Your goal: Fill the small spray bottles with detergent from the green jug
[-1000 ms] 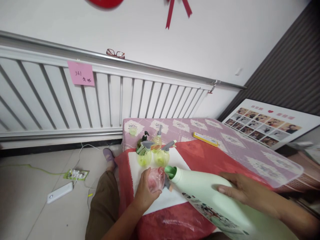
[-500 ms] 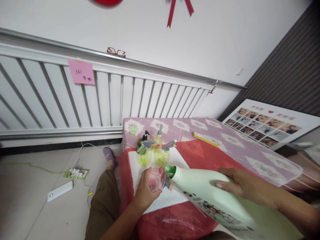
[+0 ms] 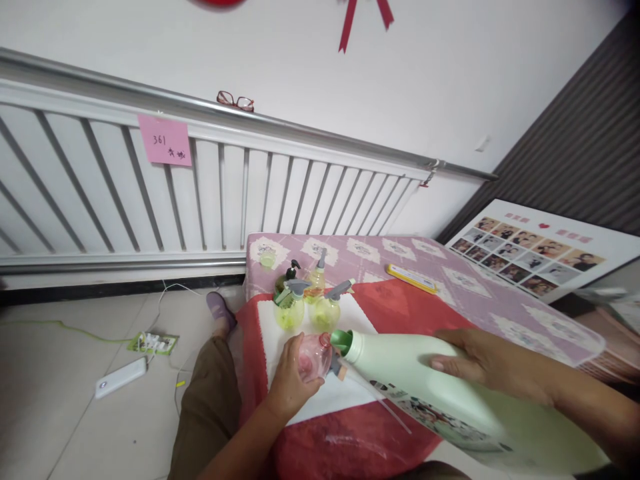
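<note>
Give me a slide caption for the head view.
Left hand holds a pink bottle beside the green spout of a jug gripped by the right hand.

Clear pink bottle (image 3: 314,355), tilted; pale-green jug (image 3: 407,360) tipped just beside it.

The left hand (image 3: 290,387) grips a clear pink spray-bottle body (image 3: 309,360). At its two o'clock, just beside the neck, is the green spout (image 3: 341,341) of a tilted pale-green jug (image 3: 410,363) held by the right hand (image 3: 475,363). A grey trigger head (image 3: 336,365) lies at four o'clock; yellow-tinted trigger spray bottles stand at eleven (image 3: 289,315) and one (image 3: 325,313). Eyeglasses (image 3: 235,101) rest on the radiator pipe (image 3: 300,128) toward eleven.
</note>
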A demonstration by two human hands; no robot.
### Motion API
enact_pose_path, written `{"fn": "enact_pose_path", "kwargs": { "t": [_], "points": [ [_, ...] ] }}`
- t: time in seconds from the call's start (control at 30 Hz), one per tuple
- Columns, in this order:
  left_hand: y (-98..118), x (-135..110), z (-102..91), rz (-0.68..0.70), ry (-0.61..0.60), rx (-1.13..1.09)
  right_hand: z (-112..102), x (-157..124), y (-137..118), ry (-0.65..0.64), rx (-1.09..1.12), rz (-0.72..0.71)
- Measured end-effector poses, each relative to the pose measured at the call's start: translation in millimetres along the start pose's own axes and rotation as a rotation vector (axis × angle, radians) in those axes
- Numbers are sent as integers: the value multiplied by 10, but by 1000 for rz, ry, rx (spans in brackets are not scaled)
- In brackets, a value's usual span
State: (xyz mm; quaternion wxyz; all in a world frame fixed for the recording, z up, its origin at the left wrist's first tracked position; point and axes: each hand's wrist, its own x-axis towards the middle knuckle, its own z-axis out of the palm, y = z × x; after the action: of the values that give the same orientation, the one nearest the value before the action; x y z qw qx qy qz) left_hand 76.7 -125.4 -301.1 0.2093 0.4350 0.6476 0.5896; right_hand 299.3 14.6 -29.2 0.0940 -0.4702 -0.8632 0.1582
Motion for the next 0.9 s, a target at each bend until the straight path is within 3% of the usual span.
{"fn": "enact_pose_path", "kwargs": {
  "t": [0.13,0.3,0.37,0.7,0.9],
  "points": [
    [2,7,-4,0,-10,20,-3,-18,-64,-161,-74,-25],
    [7,10,-12,-10,-32,38,-114,44,-158,-513,-111,-68],
    [2,7,-11,-11,-32,38,-159,70,-194,-579,-128,-70],
    [-30,6,-7,17,-19,47,-188,-6,-371,-544,-89,-32],
    [-66,11,8,32,-17,48,-176,26,-320,-559,-99,-27]
  ]
}}
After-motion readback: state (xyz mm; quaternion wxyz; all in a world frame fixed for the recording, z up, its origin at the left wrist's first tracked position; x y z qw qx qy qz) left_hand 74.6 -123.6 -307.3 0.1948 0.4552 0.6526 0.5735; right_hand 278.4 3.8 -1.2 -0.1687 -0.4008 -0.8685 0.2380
